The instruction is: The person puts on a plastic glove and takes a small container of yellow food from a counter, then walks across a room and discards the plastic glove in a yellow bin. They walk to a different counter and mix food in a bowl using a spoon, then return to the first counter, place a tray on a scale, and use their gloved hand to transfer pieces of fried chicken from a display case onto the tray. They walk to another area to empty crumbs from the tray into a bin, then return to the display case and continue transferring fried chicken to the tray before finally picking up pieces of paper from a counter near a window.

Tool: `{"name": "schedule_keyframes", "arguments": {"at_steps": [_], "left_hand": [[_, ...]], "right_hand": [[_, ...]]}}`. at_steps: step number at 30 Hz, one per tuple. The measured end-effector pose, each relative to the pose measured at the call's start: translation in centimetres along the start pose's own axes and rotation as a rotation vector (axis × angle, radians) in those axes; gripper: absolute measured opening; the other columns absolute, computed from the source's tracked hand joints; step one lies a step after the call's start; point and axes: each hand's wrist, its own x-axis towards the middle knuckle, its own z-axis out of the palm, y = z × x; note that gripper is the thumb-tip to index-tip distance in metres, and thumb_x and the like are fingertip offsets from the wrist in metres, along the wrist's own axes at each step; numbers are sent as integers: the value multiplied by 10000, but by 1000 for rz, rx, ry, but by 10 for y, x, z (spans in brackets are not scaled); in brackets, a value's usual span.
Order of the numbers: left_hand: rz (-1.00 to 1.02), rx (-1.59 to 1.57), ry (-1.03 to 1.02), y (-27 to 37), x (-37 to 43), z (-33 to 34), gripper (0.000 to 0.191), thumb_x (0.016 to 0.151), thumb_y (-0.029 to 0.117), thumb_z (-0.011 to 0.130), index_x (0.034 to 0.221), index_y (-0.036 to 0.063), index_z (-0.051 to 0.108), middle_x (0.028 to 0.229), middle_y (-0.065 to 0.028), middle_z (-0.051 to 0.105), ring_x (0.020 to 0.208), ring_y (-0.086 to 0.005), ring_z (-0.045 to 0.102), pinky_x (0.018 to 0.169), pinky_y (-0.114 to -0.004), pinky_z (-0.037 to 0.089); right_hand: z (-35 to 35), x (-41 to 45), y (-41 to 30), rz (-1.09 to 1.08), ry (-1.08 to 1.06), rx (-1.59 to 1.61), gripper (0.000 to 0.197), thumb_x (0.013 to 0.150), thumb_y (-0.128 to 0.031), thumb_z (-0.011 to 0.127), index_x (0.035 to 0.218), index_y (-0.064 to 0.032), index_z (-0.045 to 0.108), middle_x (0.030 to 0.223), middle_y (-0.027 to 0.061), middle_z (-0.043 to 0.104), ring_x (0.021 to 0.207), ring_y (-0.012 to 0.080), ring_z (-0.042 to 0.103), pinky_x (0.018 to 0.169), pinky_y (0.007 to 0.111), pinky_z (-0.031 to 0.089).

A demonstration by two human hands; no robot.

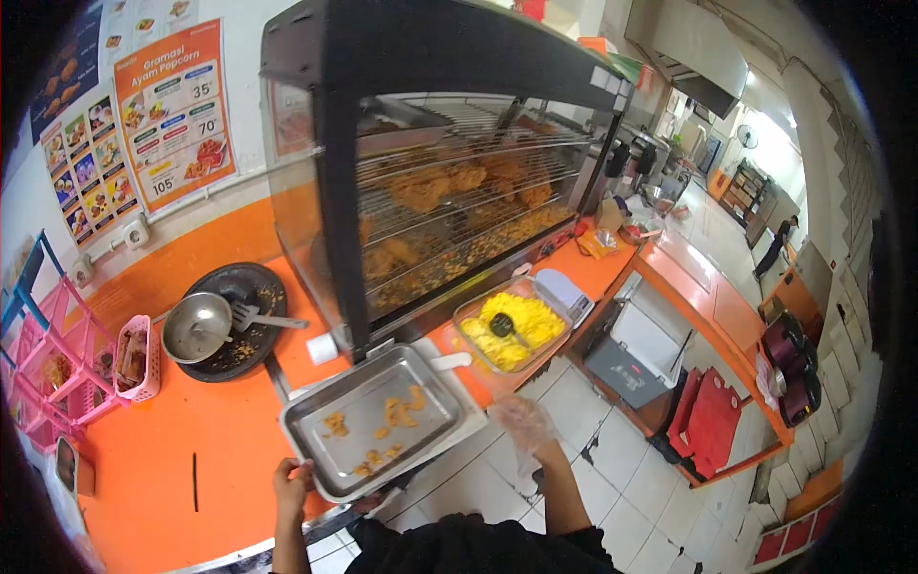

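Observation:
My left hand (292,488) grips the near left corner of a rectangular stainless steel tray (344,412). Several small golden fried crumbs (401,410) lie scattered on the tray's bottom. To the right of the tray, my right hand (527,425) hangs in a loose clear plastic glove, apart from the tray and with nothing visible in it. Beyond that hand stands a clear plastic container (467,350) of yellow food (527,319), perhaps scrambled egg or rice, with a dark round scoop (502,325) resting in it.
A glass display warmer (337,179) holding fried chicken (423,188) rises behind the tray. On the orange counter (143,459) sit a black stone mortar (269,344) with a metal bowl (197,326), a spatula (269,319) and a pink basket (149,366). A digital scale (566,294) stands right; a person (776,247) is far off.

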Motion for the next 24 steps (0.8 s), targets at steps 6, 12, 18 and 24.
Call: {"name": "schedule_keyframes", "arguments": {"at_steps": [6,12,18,24], "left_hand": [[140,53,286,-9,-22,28,219,873,215,659,895,26,552,816,-56,582,507,-92,520,427,-230,441],[355,533,691,9,-51,82,337,875,266,651,1053,3,539,1000,-109,573,852,-212,552,744,-349,446],[620,412,722,75,-68,180,243,895,105,585,1113,34,506,1120,-68,517,850,-126,504,676,-256,421],[647,198,524,98,-9,282,150,869,48,598,1003,48,530,1082,-81,547,764,-103,502,645,-235,419]], "right_hand": [[-103,-41,-26,243,-12,428,243,868,-39,623,1106,-1,588,1040,56,632,923,138,601,839,265,500],[-189,-25,22,239,52,231,218,854,-96,658,1050,-4,632,866,39,643,774,103,580,699,243,508],[-187,80,-16,-110,-70,-45,226,817,-80,685,1033,-31,639,880,69,659,790,131,616,721,275,525],[-185,172,-10,-182,-50,-88,426,817,-301,690,1157,-61,597,1097,148,622,980,239,619,836,345,498]]}}
